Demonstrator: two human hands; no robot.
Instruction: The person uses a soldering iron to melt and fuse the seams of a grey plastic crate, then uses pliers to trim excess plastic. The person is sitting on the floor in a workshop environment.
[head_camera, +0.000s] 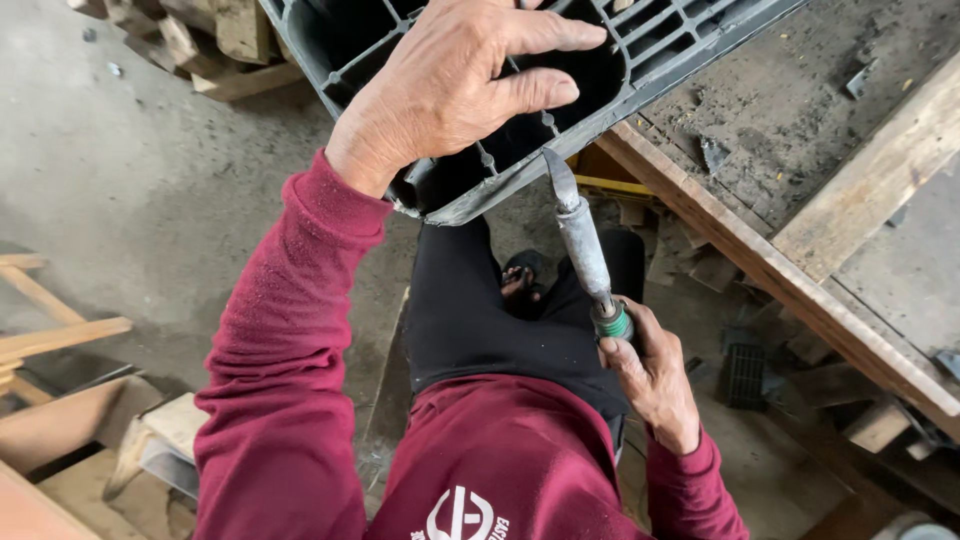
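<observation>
Head view looking down past a maroon sweatshirt (300, 400) and black trousers (480, 320) to a concrete floor (150, 180). Left hand (450, 90) reaching up and forward, fingers spread and curling over the ribbed edge of a dark grey plastic crate (640, 40), gripping it and holding it tilted with its lower corner over the lap. Right hand (650, 375) clenching around the green-banded handle of a soldering-iron-like tool (585, 245), grey metal shaft angling up and left, flattened tip touching the crate's lower rim just beside the left wrist. Sitting beside a worn wooden workbench (800, 290) running diagonally on the right, dusty and littered with small scraps. Lying below the bench, wood offcuts (875, 425) and a small black grid piece (745, 375). Stacking up at the left edge and top left, more timber pieces (60, 335). Peeking out between the knees, a bare foot (515, 285) in a sandal.
</observation>
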